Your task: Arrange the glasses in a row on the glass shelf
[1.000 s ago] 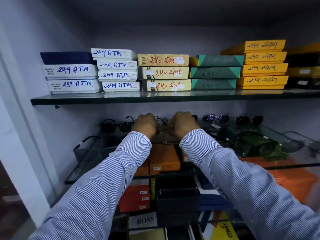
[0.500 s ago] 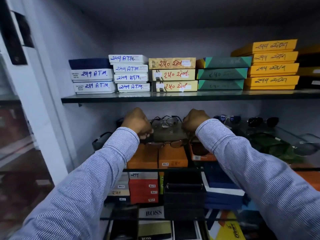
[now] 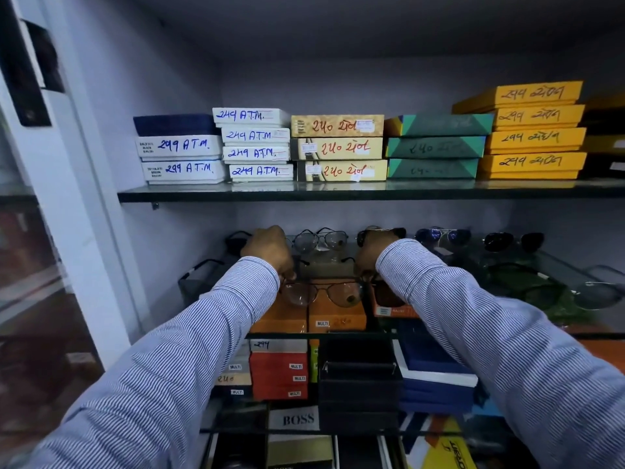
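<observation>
Both hands reach into the cabinet over the middle glass shelf (image 3: 571, 334). My left hand (image 3: 269, 250) and my right hand (image 3: 375, 253) each pinch one side of a thin-framed pair of glasses with tinted lenses (image 3: 323, 292), held between them just above the shelf's front half. Behind it, along the back wall, stands a row: clear-lensed glasses (image 3: 319, 239), blue mirrored sunglasses (image 3: 443, 235) and dark sunglasses (image 3: 512, 241). A dark pair (image 3: 235, 239) is partly hidden behind my left hand.
The upper shelf (image 3: 338, 192) carries stacks of labelled boxes, white, tan, green and yellow. More glasses lie at the shelf's left (image 3: 196, 275) and right (image 3: 598, 294). Orange, red, black and blue boxes sit below the glass. A white cabinet post (image 3: 67, 198) stands left.
Both hands have drawn back from the rear of the shelf toward the front, spreading apart with the tinted glasses held between them. The camera has shifted left.
</observation>
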